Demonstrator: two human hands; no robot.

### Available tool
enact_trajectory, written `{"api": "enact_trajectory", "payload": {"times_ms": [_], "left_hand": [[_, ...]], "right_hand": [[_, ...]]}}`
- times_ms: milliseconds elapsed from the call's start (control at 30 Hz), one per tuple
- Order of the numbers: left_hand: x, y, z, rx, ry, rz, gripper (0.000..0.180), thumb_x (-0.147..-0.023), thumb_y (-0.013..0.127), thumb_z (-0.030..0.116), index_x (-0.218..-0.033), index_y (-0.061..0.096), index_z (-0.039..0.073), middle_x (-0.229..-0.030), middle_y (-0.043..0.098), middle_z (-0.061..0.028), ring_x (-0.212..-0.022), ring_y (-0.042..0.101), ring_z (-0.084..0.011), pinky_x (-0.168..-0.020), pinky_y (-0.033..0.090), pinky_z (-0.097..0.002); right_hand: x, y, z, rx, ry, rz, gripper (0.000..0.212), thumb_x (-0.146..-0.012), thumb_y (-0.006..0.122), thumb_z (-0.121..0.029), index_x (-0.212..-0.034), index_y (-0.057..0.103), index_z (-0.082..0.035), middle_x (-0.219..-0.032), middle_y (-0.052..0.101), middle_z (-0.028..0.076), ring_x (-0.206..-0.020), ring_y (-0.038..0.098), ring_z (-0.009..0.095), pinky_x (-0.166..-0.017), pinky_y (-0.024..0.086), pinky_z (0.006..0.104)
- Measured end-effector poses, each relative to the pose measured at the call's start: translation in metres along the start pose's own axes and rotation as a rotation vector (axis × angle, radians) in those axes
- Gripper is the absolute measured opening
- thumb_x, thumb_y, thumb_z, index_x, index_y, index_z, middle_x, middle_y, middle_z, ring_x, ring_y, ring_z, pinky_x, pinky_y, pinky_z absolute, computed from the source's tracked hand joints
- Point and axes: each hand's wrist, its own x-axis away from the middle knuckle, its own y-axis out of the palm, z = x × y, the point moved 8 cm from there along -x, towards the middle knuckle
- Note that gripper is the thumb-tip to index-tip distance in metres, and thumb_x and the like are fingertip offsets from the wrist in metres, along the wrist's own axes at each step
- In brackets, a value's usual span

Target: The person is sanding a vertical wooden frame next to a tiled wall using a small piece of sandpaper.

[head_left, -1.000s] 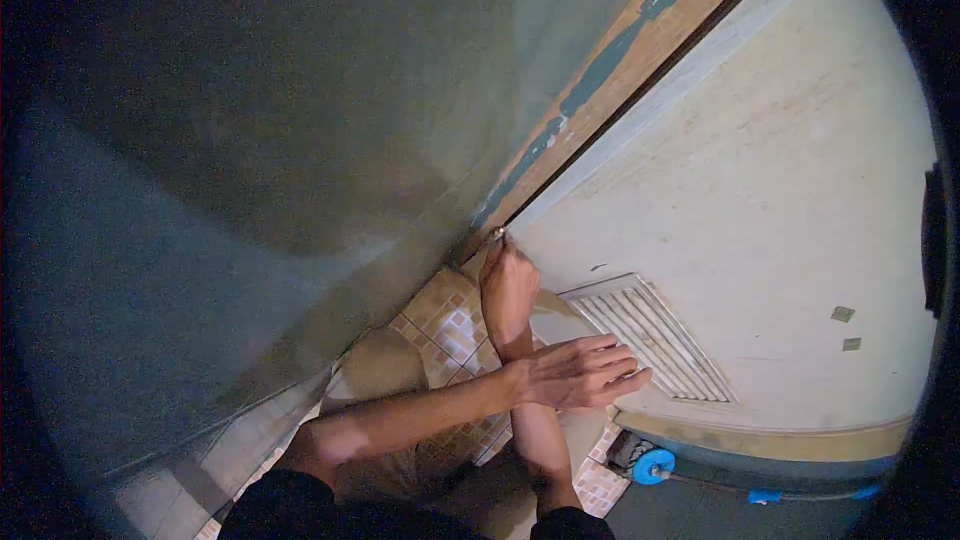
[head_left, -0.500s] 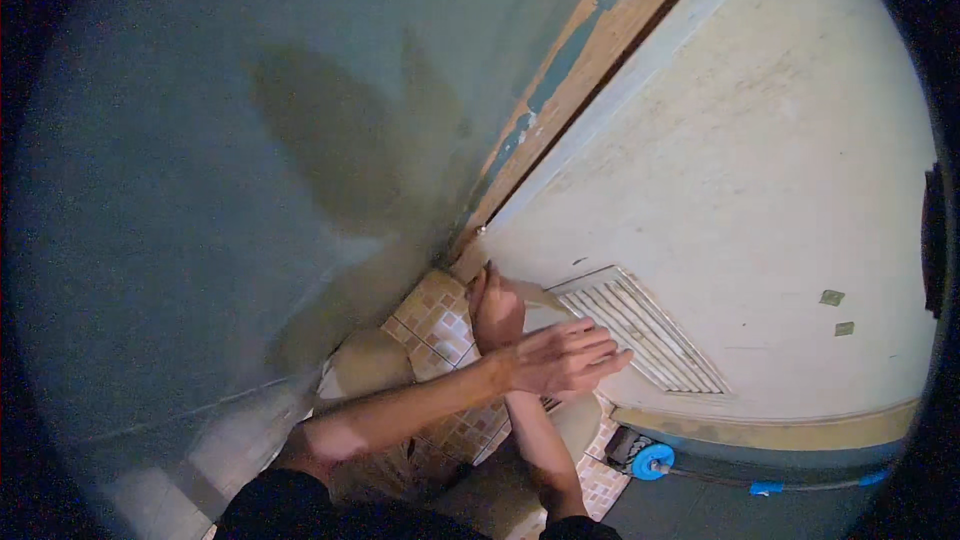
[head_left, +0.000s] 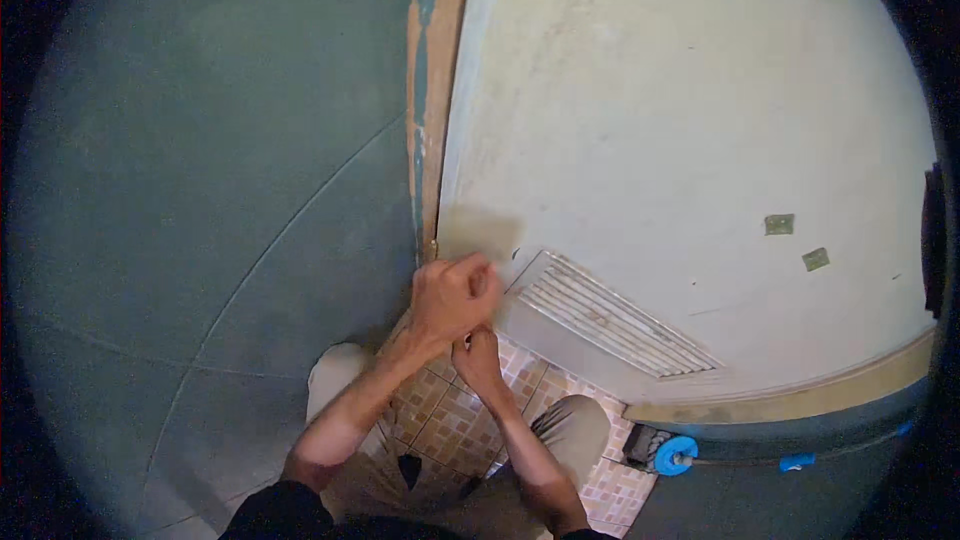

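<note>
My left hand [head_left: 452, 298] is raised in front of the lower corner of the white door [head_left: 640, 130], next to the foot of the wooden door frame [head_left: 446, 90]. Its fingers are curled in toward the thumb, and whatever they may hold is hidden. Just below it and slightly to the right is my right hand [head_left: 478, 358], its fingers closed in a pinch. A tiny pale spot shows at those fingertips, too small to name. Both hands are close together above the tiled floor [head_left: 450, 410], between my bent knees.
A slatted vent [head_left: 610, 315] is set low in the door, with two small green patches [head_left: 779, 225] to its upper right. The green wall [head_left: 220, 140] rises at left. Beyond my right knee lie a blue disc [head_left: 677, 455] and a dark rod with blue tape [head_left: 797, 462].
My view has turned, so the door frame stands nearly upright. My left hand has moved left from across my right forearm to the frame's foot, its fingers curling. My right hand is now lower.
</note>
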Motion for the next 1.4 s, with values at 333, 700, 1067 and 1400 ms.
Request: {"api": "enact_trajectory", "payload": {"times_ms": [333,700,1067,1400], "left_hand": [[0.085,0.026,-0.058,0.150,-0.369,-0.087,0.030,-0.087,0.070,0.023,-0.096,0.065,-0.005,-0.081,0.069,-0.0166,-0.071,0.067,-0.0206,-0.064,0.053,-0.0336],[0.106,0.049,-0.112,0.599,-0.666,0.037,0.021,-0.094,0.059,0.018,-0.100,0.067,0.000,-0.081,0.067,-0.0014,-0.073,0.058,-0.0070,-0.062,0.047,-0.0237],[0.008,-0.037,-0.058,0.003,-0.366,0.262,0.018,-0.088,0.059,0.011,-0.100,0.066,-0.001,-0.084,0.070,-0.0158,-0.063,0.068,-0.0256,-0.063,0.052,-0.0329],[0.009,-0.025,-0.038,-0.034,-0.199,0.334,0.015,-0.089,0.061,0.009,-0.099,0.066,-0.001,-0.091,0.068,-0.0157,-0.070,0.068,-0.0228,-0.065,0.054,-0.0300]], "right_hand": [[0.002,-0.046,-0.038,0.233,-0.381,0.398,0.010,-0.077,0.069,-0.006,-0.082,0.064,0.001,-0.082,0.060,0.014,-0.090,0.055,0.035,-0.081,0.046,0.0444],[0.020,-0.047,-0.062,0.259,-0.542,0.452,0.030,-0.072,0.075,-0.010,-0.102,0.070,-0.008,-0.079,0.057,0.006,-0.092,0.054,0.030,-0.082,0.044,0.0415],[0.028,-0.032,-0.064,0.171,-0.581,0.377,0.030,-0.071,0.066,0.000,-0.101,0.068,-0.002,-0.074,0.056,0.009,-0.088,0.055,0.029,-0.078,0.045,0.0380],[0.025,-0.035,-0.055,0.113,-0.571,0.374,0.038,-0.071,0.064,0.001,-0.109,0.064,-0.001,-0.080,0.059,0.014,-0.089,0.055,0.032,-0.081,0.047,0.0424]]}}
